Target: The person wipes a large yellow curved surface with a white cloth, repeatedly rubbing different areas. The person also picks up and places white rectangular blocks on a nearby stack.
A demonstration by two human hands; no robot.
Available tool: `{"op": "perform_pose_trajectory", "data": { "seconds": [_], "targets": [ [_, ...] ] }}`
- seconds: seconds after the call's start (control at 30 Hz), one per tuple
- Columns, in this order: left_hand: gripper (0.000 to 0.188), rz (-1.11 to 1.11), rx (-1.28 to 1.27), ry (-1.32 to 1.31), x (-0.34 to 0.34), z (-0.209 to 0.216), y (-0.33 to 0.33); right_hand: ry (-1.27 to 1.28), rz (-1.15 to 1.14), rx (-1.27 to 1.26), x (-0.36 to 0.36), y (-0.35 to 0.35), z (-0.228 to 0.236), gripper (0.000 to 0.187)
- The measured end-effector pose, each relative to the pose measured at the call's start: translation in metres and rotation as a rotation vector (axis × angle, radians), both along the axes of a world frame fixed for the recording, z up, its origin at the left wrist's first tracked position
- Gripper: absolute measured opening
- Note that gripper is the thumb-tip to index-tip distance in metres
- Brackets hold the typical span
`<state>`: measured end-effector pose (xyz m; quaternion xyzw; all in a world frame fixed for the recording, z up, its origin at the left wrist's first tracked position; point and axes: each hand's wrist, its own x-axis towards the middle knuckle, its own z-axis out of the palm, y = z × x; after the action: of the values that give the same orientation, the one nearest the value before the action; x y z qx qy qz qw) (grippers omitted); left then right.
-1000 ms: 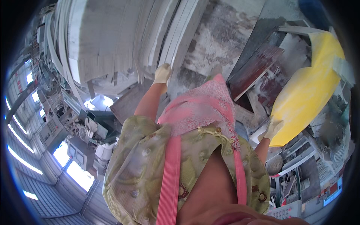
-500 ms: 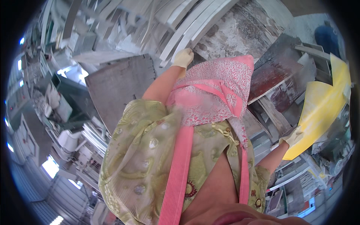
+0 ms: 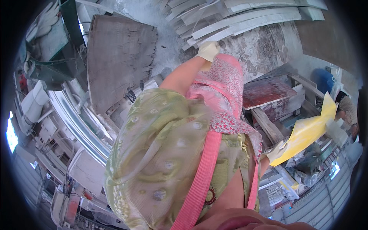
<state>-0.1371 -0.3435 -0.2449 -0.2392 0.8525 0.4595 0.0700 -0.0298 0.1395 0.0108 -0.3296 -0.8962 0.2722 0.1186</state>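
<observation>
My left hand (image 3: 209,50), in a cream glove, is held out in front of me, by the top of the pink floral apron (image 3: 226,69). Its fingers are curled closed, and whatever they may hold is hidden. Just beyond it lie the near ends of long pale strips (image 3: 245,28). Low on the right, my right hand (image 3: 276,151), also gloved, grips the lower end of a yellow sheet (image 3: 303,136). The sheet is bent and streaked with white dust, and slants up and away to the right.
A large grey board (image 3: 119,57) with a ragged edge stands at the left. Dusty reddish-brown boards (image 3: 268,94) and a wooden plank (image 3: 268,124) lie to the right. Beyond is a blue barrel-like object (image 3: 322,80). Another person's arm (image 3: 348,109) shows at the far right.
The view has swung round. My left hand sits further right in the picture, still closed. The right hand and yellow sheet appear closer to my body.
</observation>
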Motion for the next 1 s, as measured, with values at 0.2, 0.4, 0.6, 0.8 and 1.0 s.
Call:
{"op": "perform_pose_trajectory", "data": {
  "seconds": [0.2, 0.4, 0.6, 0.8, 1.0],
  "targets": [
    [0.069, 0.109, -0.261, 0.304, -0.037, -0.014, -0.034, -0.111, 0.071, 0.079, 0.021, 0.002, 0.025, 0.06],
    [0.092, -0.041, 0.199, -0.126, -0.053, -0.041, -0.005, -0.233, 0.221, 0.286, 0.049, 0.009, 0.048, 0.059],
    [0.035, 0.264, -0.112, 0.216, -0.042, -0.077, 0.071, -0.257, 0.158, 0.264, 0.08, 0.024, 0.057, 0.055],
    [0.037, 0.573, 0.114, 0.073, -0.093, -0.104, -0.011, -0.395, 0.235, 0.406, 0.15, 0.083, 0.034, 0.051],
    [0.051, 0.567, 0.789, -0.263, -0.125, -0.092, -0.034, -0.542, 0.188, 0.344, 0.2, 0.097, 0.023, 0.048]
  ]
}}
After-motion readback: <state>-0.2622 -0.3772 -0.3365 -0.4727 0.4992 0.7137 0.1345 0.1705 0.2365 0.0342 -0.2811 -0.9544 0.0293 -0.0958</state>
